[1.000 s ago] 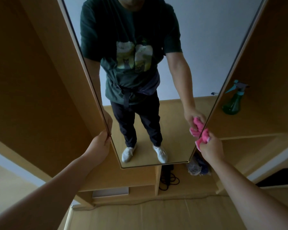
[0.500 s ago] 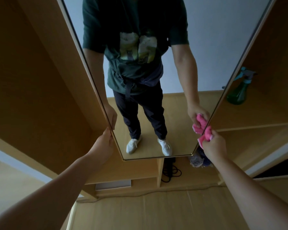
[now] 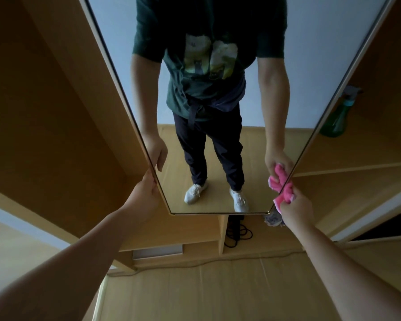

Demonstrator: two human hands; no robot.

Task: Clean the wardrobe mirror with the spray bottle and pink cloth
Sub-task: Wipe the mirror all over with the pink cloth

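Note:
The tall wardrobe mirror (image 3: 299,72) fills the middle of the view and reflects a person in a dark green shirt. My left hand (image 3: 144,193) grips the mirror's left edge near its lower corner. My right hand (image 3: 296,208) is closed on the pink cloth (image 3: 285,193), which presses against the mirror's lower right edge. The green spray bottle (image 3: 336,121) with a teal trigger stands upright on a wardrobe shelf to the right, partly hidden behind the mirror's frame.
Wooden wardrobe walls and shelves (image 3: 357,167) surround the mirror. Below it, a black coiled cable (image 3: 239,235) lies in a lower compartment and a crumpled grey cloth (image 3: 272,220) sits beside my right hand. A light wooden floor (image 3: 206,293) runs beneath my arms.
My right hand has slid down the mirror's right edge with the pink cloth. The left hand keeps hold of the left edge. The view has tilted, so the bottle sits higher.

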